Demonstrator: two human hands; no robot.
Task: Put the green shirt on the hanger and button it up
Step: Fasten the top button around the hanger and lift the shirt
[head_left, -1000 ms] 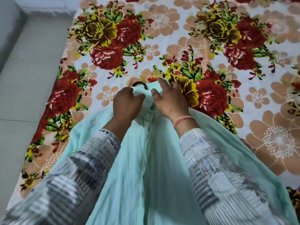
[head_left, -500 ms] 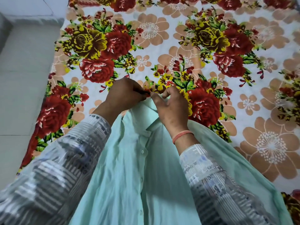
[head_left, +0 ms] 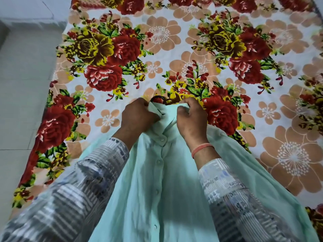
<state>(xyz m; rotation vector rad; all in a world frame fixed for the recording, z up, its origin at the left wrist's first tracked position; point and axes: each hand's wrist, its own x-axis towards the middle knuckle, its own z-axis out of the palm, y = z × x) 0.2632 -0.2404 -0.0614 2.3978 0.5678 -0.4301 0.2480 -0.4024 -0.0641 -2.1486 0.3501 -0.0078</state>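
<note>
The pale green shirt [head_left: 157, 189] lies front up on the flowered bedsheet, collar pointing away from me, with a row of small buttons down its middle. A dark hanger hook [head_left: 158, 98] pokes out just past the collar; the rest of the hanger is hidden under the cloth. My left hand [head_left: 138, 116] grips the left side of the collar. My right hand [head_left: 191, 117] grips the right side of the collar, fingers curled into the cloth. Both forearms in striped sleeves lie over the shirt.
The flowered bedsheet [head_left: 244, 84] covers the bed far ahead and to the right. Along the left runs the bed's edge, with grey tiled floor [head_left: 22, 102] beyond it.
Both hands have moved apart along the collar and now hold its two sides. The hanger hook shows again past the collar, and the buttoned front lies flatter.
</note>
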